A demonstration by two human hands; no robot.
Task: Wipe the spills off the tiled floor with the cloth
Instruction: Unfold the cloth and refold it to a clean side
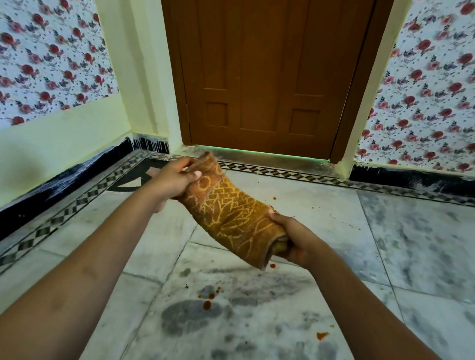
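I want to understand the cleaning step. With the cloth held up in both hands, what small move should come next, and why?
Probably lower the cloth onto the red-orange drops just below it. Left hand and right hand hold its ends above the tiled floor, so nothing is being wiped, and those drops look nearest.

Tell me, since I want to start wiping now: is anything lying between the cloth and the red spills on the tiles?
Nothing visible does. The cloth hangs in the air between the left hand and the right hand, and the red spills lie on bare tiled floor below it, with no object in between.
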